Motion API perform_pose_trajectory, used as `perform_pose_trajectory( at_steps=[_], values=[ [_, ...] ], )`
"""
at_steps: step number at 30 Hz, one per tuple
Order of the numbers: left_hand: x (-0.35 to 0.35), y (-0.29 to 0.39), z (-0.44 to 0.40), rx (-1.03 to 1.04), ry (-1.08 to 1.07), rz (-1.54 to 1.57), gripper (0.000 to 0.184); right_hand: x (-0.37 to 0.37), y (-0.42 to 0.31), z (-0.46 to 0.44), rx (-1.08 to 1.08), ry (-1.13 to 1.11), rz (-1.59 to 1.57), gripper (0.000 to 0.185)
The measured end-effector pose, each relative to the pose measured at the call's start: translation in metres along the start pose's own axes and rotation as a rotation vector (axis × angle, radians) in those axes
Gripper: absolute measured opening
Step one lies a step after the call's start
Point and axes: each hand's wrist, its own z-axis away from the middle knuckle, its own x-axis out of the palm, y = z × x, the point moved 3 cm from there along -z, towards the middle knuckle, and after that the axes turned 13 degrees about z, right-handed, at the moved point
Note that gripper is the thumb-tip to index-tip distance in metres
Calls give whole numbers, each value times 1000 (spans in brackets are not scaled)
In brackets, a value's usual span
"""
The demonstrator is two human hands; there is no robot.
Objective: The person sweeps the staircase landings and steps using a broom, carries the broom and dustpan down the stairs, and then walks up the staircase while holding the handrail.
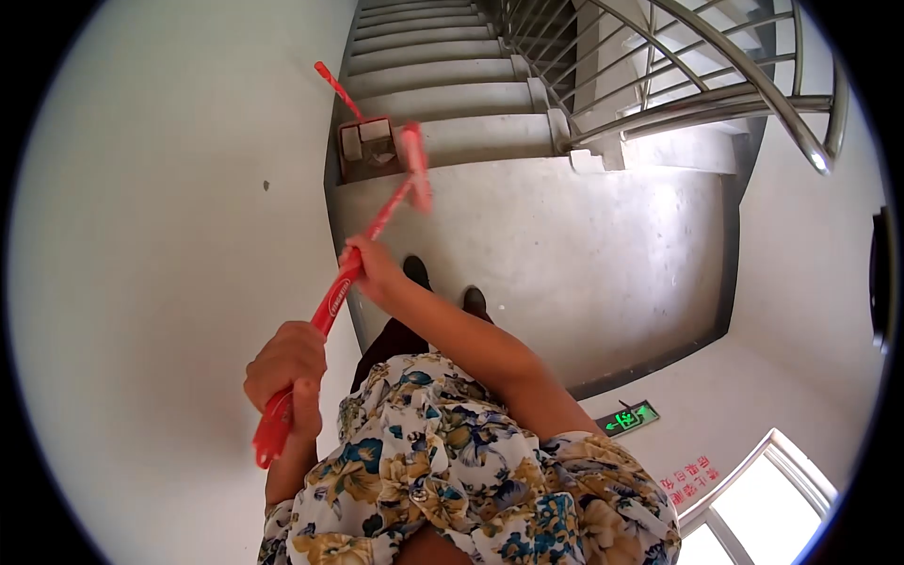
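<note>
A red broom (334, 300) slants across my front, its blurred head (416, 169) near the edge of the landing by the stairs. My left hand (285, 367) is closed around the upper end of the handle. Further down the handle, my right hand (373, 267) is wrapped around it. A red dustpan (344, 170) with an upright red handle (336, 88) sits against the left wall at the stair edge, just left of the broom head. Some pale, block-like pieces (375, 130) lie in the dustpan; what they are I cannot make out.
A flight of concrete stairs (443, 101) runs ahead, with a metal railing (687, 108) on its right. My shoes (476, 301) stand on the landing (565, 254). A white wall (169, 235) rises close on the left. A green exit sign (628, 418) and a window (763, 504) are at lower right.
</note>
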Motion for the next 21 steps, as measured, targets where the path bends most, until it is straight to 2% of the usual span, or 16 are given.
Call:
perform_pose_trajectory(
  at_steps=[2, 4, 6, 7, 8, 10, 12, 13, 16, 17, 19, 20, 21],
  values=[
    [-5, -5, 5, -32, 3, 85, 19, -27, -5, 24, -50, 130, 46, 10],
    [-7, -33, 14, -171, -90, 155, 20, -71, -10, 44, -110, 352, 48, 10],
    [6, -70, 25, -389, -150, 187, 16, -133, -9, 53, -228, 460, -59, 9],
    [17, -89, 32, -520, -198, 180, 14, -170, -9, 55, -201, 571, -13, 9],
    [29, -111, 41, -567, -253, 221, 11, -209, -9, 56, -172, 681, 33, 9],
    [58, -159, 59, -599, -398, 354, 4, -284, -6, 58, -167, 776, -90, 9],
    [95, -181, 67, -579, -497, 438, 16, -325, -6, 79, -80, 848, -178, 12],
    [107, -183, 68, -572, -567, 509, 21, -328, -5, 86, -79, 857, -188, 12],
    [112, -175, 58, -521, -715, 449, 25, -330, 13, 75, -52, 663, -325, 22],
    [102, -165, 50, -515, -683, 402, 25, -327, 30, 53, -33, 605, -361, 23],
    [70, -156, 29, -474, -630, 319, 22, -264, 29, 25, -101, 453, -325, 13],
    [59, -139, 10, -442, -538, 283, 29, -243, 34, -2, -154, 306, -392, 12],
    [52, -124, -4, -383, -466, 264, 29, -214, 33, -23, -102, 213, -427, 13]
  ],
)
